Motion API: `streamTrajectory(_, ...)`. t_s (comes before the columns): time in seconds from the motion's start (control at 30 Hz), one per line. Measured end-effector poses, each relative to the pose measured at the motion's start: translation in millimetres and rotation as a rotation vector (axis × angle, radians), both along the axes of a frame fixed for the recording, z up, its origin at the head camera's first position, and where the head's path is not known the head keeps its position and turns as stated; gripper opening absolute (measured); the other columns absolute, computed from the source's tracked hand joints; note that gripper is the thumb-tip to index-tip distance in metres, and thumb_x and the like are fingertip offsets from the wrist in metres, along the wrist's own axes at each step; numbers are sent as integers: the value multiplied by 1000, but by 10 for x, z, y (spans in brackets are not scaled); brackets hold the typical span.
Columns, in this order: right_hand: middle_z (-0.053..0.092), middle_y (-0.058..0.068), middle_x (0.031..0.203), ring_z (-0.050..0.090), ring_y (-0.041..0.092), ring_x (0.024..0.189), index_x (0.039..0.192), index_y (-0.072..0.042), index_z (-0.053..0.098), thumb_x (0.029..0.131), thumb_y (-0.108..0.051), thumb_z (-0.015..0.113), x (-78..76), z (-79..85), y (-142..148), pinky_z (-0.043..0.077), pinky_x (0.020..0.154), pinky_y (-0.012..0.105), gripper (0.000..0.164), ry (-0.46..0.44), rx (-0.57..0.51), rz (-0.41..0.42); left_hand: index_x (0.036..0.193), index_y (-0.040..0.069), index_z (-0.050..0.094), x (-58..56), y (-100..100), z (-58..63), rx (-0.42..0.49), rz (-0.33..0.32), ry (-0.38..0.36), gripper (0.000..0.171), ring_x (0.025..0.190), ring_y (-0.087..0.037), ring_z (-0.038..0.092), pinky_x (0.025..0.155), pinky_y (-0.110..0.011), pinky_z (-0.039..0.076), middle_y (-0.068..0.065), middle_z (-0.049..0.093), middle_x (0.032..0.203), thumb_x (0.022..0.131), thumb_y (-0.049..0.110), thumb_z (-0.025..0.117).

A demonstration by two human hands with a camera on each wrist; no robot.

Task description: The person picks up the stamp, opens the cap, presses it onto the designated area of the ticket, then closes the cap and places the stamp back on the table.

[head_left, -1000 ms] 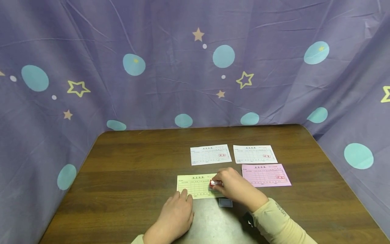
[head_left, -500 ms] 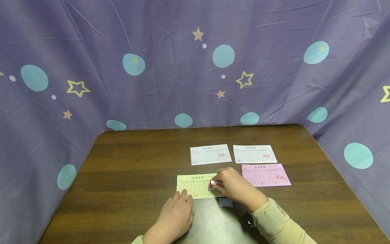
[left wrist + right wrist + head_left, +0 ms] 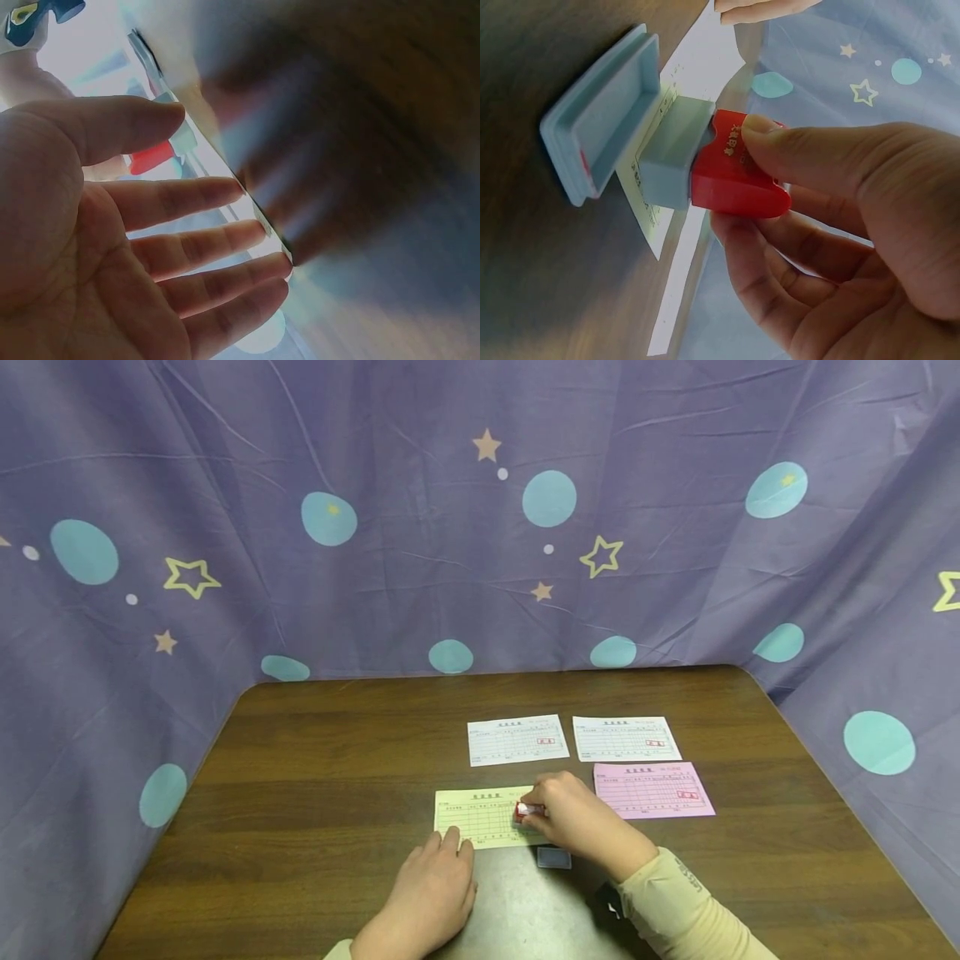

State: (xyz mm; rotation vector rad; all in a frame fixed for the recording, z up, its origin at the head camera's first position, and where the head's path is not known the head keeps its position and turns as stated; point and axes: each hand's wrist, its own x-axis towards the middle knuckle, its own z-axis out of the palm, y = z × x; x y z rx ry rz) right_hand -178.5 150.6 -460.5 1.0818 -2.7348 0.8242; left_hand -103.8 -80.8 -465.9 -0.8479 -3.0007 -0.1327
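A red and grey rubber stamp (image 3: 739,169) stands on the right part of a yellow form (image 3: 472,817). My right hand (image 3: 573,814) pinches its red top between thumb and fingers, and the grey base meets the paper in the right wrist view. With its fingers extended, my left hand (image 3: 435,885) rests its fingertips on the form's lower left edge; the left wrist view shows the palm with nothing in it. The stamp's grey cap (image 3: 554,857) lies on the table just below the form, its hollow side showing in the right wrist view. Whatever is under the stamp is hidden.
Two white forms (image 3: 517,741) and a pink form (image 3: 654,791) lie farther back and to the right, each with a red stamped mark. They rest on a brown wooden table (image 3: 322,760). A purple curtain (image 3: 420,527) with stars and dots hangs behind it.
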Motion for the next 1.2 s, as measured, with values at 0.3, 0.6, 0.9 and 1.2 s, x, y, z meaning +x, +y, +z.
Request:
streamTrajectory(0.3, 67, 2, 84, 62, 11, 73, 89, -5, 77, 82, -6, 84, 25, -35, 5, 54, 65, 25, 10, 31, 8, -2, 104, -4, 70, -7, -9, 2, 1, -13, 6, 34, 79, -28, 56, 63, -43, 50, -13, 57, 91, 83, 22, 76)
streamTrajectory(0.6, 64, 3, 85, 61, 13, 75, 94, 1, 73, 83, -3, 83, 75, 24, 103, 54, 66, 26, 16, 147, -67, 1, 105, -4, 70, -16, -1, 3, 1, -14, -1, 35, 81, -29, 57, 66, -44, 50, -14, 58, 94, 83, 22, 77)
streamTrajectory(0.9, 66, 4, 90, 61, 14, 77, 102, 3, 73, 80, 0, 83, 164, 167, 322, 55, 69, 32, 25, 227, -104, -48, 109, -6, 70, -23, 5, 34, -7, -8, -47, 37, 85, -31, 59, 70, -47, 52, -18, 61, 101, 85, 22, 76)
streamTrajectory(1.2, 66, 1, 88, 59, 13, 75, 99, 1, 73, 75, 2, 85, 304, 229, 505, 53, 65, 33, 27, 325, -168, -81, 110, -5, 69, -43, 58, 32, -21, -10, -47, 38, 85, -30, 57, 70, -47, 51, -16, 60, 100, 85, 23, 76)
